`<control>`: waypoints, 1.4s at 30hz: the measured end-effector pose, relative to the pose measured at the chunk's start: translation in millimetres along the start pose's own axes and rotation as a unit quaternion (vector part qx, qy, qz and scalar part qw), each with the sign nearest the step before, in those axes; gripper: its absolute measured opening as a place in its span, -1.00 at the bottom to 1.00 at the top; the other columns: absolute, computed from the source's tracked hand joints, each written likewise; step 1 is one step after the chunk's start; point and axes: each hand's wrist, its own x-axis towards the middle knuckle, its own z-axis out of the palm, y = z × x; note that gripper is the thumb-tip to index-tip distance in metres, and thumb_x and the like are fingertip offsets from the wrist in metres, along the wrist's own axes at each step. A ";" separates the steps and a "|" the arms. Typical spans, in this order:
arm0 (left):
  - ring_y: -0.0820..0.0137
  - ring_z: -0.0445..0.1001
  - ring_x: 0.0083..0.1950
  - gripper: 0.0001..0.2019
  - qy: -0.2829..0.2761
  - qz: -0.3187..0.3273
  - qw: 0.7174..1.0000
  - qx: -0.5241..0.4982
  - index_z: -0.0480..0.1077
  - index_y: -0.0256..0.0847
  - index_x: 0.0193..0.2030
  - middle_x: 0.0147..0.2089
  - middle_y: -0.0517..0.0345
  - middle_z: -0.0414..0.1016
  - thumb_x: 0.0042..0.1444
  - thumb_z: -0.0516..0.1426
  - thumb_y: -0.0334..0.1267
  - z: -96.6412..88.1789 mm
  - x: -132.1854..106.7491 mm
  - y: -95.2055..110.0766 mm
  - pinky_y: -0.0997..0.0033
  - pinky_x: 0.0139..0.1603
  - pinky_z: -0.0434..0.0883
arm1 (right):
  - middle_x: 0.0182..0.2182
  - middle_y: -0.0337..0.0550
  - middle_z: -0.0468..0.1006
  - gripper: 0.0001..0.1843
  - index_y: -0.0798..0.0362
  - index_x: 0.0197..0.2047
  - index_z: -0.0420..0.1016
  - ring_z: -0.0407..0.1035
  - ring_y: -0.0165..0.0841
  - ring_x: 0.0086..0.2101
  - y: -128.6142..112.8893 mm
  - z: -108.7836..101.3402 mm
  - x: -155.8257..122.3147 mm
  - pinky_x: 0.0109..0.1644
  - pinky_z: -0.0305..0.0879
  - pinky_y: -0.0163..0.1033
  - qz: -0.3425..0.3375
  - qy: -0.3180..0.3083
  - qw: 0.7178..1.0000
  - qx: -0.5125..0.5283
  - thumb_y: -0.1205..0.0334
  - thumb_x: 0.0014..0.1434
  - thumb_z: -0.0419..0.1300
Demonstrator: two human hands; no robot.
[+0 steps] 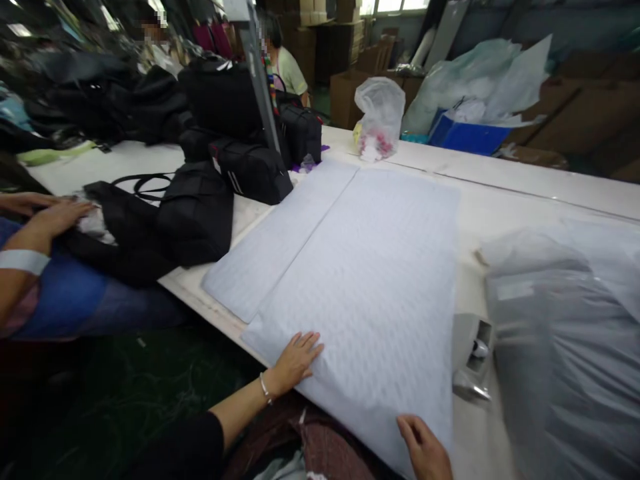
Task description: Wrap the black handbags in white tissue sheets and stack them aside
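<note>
A large pale blue-grey sheet (365,280) with a faint pattern lies spread over the white table, reaching its front edge. Beside its left side lies a narrower piece, a pale strip (285,247), with a thin dark line between the two. My left hand (295,363) rests flat on the large sheet near the front edge, fingers stretched and slightly spread. At the sheet's lower right, my right hand (425,447) has its thumb and forefinger tips close together on the material; its other fingers are mostly hidden. Right of the sheet stands a grey metal tape dispenser-like object (473,360).
Grey goods in clear plastic (565,347) fill the right side. Black bags (195,213) crowd the left, where a co-worker's hands (60,217) touch one. A clear bag with pink and white bits (377,127) and a blue box (467,133) stand behind. A metal post (263,80) rises at the back.
</note>
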 end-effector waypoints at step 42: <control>0.25 0.51 -0.15 -0.69 0.056 -0.365 0.880 -0.297 0.36 -0.19 -0.14 -0.18 0.04 0.53 0.04 0.26 -0.10 -52.6 19.9 -128.4 0.40 -0.22 0.31 | -0.56 -0.23 0.46 -0.52 0.05 -0.54 0.49 0.31 -0.30 -0.44 -86.4 74.9 56.5 -0.32 0.20 -0.24 -0.027 -0.181 0.979 -0.091 -0.23 -0.02 0.12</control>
